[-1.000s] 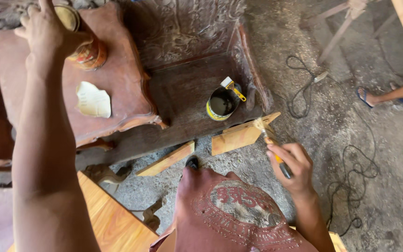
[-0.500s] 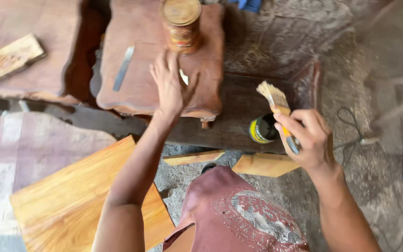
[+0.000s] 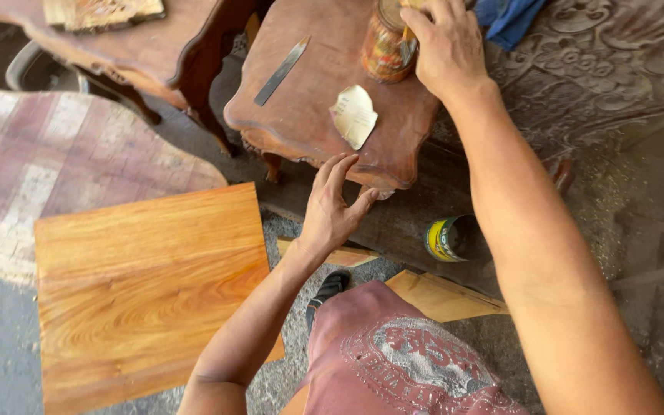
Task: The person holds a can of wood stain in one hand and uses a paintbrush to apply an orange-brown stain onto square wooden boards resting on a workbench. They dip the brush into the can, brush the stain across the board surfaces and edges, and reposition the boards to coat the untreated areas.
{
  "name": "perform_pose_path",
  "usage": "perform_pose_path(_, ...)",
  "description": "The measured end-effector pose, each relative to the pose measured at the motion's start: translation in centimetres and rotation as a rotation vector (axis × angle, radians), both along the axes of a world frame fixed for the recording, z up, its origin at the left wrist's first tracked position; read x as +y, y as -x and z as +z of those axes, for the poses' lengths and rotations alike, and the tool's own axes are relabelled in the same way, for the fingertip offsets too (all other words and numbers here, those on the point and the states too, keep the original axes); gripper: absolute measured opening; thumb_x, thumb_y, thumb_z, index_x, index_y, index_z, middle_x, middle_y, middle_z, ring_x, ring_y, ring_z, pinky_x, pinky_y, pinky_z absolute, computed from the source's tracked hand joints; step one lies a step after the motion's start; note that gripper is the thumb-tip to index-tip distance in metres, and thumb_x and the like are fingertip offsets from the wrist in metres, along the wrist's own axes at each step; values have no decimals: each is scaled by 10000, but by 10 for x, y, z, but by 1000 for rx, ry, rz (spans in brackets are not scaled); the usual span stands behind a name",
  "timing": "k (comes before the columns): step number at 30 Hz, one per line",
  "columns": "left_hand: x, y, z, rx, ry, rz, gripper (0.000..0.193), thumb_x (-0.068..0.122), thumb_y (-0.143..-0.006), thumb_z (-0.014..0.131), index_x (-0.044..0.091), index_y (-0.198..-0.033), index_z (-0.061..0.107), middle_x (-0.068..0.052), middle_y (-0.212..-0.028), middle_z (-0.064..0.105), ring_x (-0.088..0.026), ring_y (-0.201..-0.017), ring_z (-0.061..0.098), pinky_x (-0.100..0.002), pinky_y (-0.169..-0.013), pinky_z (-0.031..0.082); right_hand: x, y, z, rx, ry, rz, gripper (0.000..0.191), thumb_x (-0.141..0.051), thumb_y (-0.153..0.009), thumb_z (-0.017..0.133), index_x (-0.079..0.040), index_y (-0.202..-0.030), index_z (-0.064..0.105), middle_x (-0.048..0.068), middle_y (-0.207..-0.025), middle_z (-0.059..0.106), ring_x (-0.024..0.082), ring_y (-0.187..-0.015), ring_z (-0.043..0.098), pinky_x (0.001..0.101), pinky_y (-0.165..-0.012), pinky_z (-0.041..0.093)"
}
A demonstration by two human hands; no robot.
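Note:
My right hand [image 3: 446, 48] is closed at the mouth of a tall printed tin can [image 3: 384, 44] that stands on a small dark-brown carved table [image 3: 309, 115]. A pale bit of the paintbrush [image 3: 409, 4] shows at its fingertips. Lower down, my left hand [image 3: 336, 209] hovers with fingers spread just off the table's front edge and holds nothing. A torn piece of pale sandpaper [image 3: 355, 115] and a flat metal blade [image 3: 281, 71] lie on the tabletop.
A varnished orange board [image 3: 147, 284] lies on the ground at left. A small yellow-and-black can [image 3: 447, 238] sits on a dark carved panel [image 3: 601, 69]. Wood wedges [image 3: 439, 296] lie by my knee. A second brown table [image 3: 132, 46] stands top left, a blue cloth [image 3: 510, 18] at top.
My right hand has carried the brush up to the tall can. My left hand has come off the tabletop to its front edge. The view has shifted right and closer.

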State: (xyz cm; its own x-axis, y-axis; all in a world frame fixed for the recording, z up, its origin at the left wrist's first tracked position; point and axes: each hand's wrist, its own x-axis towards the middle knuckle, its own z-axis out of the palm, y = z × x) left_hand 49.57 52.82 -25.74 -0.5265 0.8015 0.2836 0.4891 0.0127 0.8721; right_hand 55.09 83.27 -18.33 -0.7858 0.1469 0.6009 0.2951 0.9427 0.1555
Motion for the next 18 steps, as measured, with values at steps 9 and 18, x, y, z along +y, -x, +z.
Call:
perform_pose_path(9, 0, -55, -8, -1749, -326, -239, 544, 394, -1075, 436, 45, -1492, 463, -85, -1457, 552, -222, -1354, 514, -399, -1165, 406, -208, -87, 23, -1, 261, 368, 413, -475, -1017, 614, -102, -1177, 684, 111, -1277, 645, 342, -1276, 555, 582, -1070, 374)
perform_pose_path(18, 7, -257, -15, -1722, 305, -939, 323, 265, -1033, 418, 29, -1147, 606, -102, -1243, 649, -229, -1198, 609, -440, -1100, 416, -273, -355, -22, 219, 114, -408, 394, -215, -1001, 698, 88, -1240, 623, 64, -830, 620, 232, -746, 599, 436, -733, 426)
